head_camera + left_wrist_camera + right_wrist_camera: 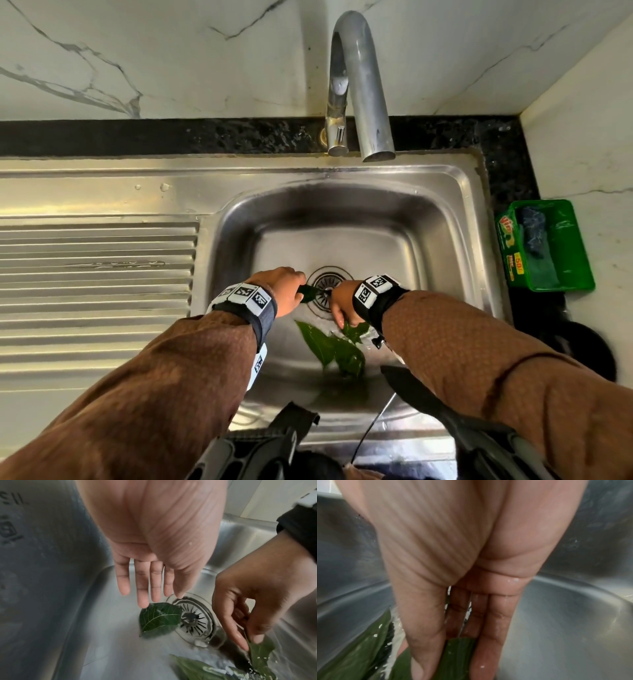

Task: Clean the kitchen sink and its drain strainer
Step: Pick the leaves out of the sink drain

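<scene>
**Fingers on the leaves: debris removal under way, scrubbing not begun**

Fingers point(150, 582) of the left hand point(154, 545) are straight and lightly spread, pointing down at a single green leaf point(159, 619) that lies flat on the basin floor with its edge touching the rim of the drain strainer point(193, 619). The left wrist view shows the tips just above or barely at the leaf's upper edge; contact cannot be confirmed. This hand holds nothing.

The right hand point(254, 595) has its fingers held close together and angled downward, with the thumb opposing them, pinching a wet leaf point(458, 655) from the cluster of leaves point(337, 349) on the near side of the strainer. The right wrist view confirms green leaf between thumb and fingers.

The stainless steel sink point(445, 219) is wet, with water lying on the floor near the leaves. No water is seen leaving the tap point(359, 85). The strainer sits seated in the drain, its slots visible and not lifted out.

Assessment: the task appears to be at an early stage. Loose leaves are being gathered; at least one by the strainer and several in the near cluster remain in the basin. No soap or scrubber is in either hand. A green dish-soap tub point(544, 243) stands on the counter to the right, apparently unused. Leaf removal, strainer cleaning and basin washing are judged outstanding.
</scene>
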`<state>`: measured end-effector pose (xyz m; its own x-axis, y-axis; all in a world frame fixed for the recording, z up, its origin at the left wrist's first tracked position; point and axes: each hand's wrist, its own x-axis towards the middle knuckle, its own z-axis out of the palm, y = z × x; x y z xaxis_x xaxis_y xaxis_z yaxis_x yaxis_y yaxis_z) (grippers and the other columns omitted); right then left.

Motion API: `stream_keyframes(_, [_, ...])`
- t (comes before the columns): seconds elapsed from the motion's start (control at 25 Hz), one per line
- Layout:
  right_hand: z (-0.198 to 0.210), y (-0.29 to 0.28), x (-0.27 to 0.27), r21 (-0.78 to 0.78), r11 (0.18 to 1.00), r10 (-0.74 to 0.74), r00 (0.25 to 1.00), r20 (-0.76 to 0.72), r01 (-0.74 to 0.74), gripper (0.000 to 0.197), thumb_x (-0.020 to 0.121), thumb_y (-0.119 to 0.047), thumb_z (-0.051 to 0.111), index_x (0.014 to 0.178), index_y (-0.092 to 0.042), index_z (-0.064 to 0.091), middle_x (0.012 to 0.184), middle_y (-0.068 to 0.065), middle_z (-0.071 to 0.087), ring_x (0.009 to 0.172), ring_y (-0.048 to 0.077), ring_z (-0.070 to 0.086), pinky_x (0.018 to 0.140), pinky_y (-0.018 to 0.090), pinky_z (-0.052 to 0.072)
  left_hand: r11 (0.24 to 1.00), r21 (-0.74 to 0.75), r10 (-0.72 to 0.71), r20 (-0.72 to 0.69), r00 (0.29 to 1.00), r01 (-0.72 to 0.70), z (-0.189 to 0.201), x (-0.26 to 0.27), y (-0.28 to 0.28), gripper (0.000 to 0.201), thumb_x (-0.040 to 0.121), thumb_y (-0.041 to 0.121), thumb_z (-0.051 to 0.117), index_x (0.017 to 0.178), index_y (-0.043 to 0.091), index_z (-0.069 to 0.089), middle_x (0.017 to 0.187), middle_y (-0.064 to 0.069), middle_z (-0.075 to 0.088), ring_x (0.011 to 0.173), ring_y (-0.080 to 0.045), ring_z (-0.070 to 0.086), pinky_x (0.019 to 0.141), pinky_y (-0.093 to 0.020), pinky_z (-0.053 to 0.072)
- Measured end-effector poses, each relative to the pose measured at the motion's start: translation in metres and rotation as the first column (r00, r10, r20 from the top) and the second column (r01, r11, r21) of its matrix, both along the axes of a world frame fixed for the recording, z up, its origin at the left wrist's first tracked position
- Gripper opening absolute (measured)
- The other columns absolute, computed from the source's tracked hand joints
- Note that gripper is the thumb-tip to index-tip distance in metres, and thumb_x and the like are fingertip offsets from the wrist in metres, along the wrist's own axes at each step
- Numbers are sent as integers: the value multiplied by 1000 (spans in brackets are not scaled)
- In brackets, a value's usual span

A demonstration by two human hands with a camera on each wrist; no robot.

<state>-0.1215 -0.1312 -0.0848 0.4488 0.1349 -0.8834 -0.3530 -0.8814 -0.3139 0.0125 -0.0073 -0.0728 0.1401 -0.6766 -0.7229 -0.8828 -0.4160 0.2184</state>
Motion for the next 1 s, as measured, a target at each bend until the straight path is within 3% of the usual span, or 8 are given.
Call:
stream_keyframes(0.16, [19, -6, -1, -86, 991, -92, 990, 107, 102, 23, 77, -5, 75, 93, -21, 78, 100, -1, 75, 89, 19, 69, 84, 30, 56, 999, -13, -29, 11, 1000, 29, 11, -9, 6, 46, 91, 44, 57, 134, 28, 50, 127, 0, 60, 110, -27, 62, 92, -40, 51])
stream_keyframes(0.32, [47, -14, 5, -69, 945, -292, 919, 266, 321, 20, 76, -12, 77, 93, -22, 76, 89, -1, 72, 80, 19, 68, 76, 27, 56, 980, -51, 175, -223, 959, -191, 22, -19, 5, 70, 74, 58, 73, 133, 29, 49, 127, 6, 62, 107, -19, 63, 97, -39, 50])
stream_keyframes(0.52, [67, -12, 9, 238, 751, -661, 696, 281, 617, 18, 76, -9, 80, 92, -17, 77, 85, 2, 75, 73, 21, 75, 73, 34, 63, 897, -230, 329, -228, 917, -378, 37, -27, -1, 51, 70, 48, 81, 110, 24, 61, 96, 5, 68, 85, -15, 64, 74, -26, 48])
stream_keyframes(0.6, [64, -9, 8, 352, 621, -783, 580, 226, 701, 21, 76, -6, 81, 95, -13, 76, 82, 2, 73, 79, 26, 74, 69, 33, 63, 854, -242, 407, -241, 881, -461, 38, -21, 2, 50, 69, 43, 84, 112, 23, 65, 98, 3, 71, 87, -15, 66, 79, -25, 50])
stream_keyframes(0.64, [61, -8, 9, 355, 618, -785, 574, 234, 701, 21, 77, -10, 81, 97, -15, 75, 82, -1, 72, 82, 25, 74, 68, 29, 62, 849, -238, 424, -228, 877, -472, 37, -15, 5, 49, 70, 41, 84, 112, 22, 67, 100, 2, 72, 90, -16, 67, 83, -27, 52])
stream_keyframes(0.72, [51, -10, 10, 219, 731, -680, 660, 321, 647, 30, 78, -25, 81, 106, -20, 72, 94, -5, 71, 91, 20, 70, 73, 23, 56, 852, -224, 450, -145, 881, -472, 33, -4, 10, 43, 73, 35, 83, 110, 19, 70, 106, -2, 73, 94, -19, 68, 89, -29, 53])
stream_keyframes(0.84, [31, -11, 13, -28, 875, -447, 829, 337, 483, 44, 81, -33, 77, 122, -23, 63, 119, -1, 66, 108, 22, 62, 92, 29, 49, 799, -203, 573, -34, 819, -567, 18, 11, 20, 40, 79, 28, 79, 116, 14, 68, 112, -11, 71, 100, -27, 69, 92, -33, 54])
stream_keyframes(1.0, [-3, -1, 27, -39, 931, -329, 877, 351, 364, 52, 82, -25, 76, 129, -24, 56, 128, 4, 57, 117, 25, 57, 99, 34, 47, 711, -188, 688, -10, 726, -677, -3, 19, 33, 33, 86, 17, 69, 118, 13, 64, 108, -16, 70, 90, -31, 71, 81, -40, 60])
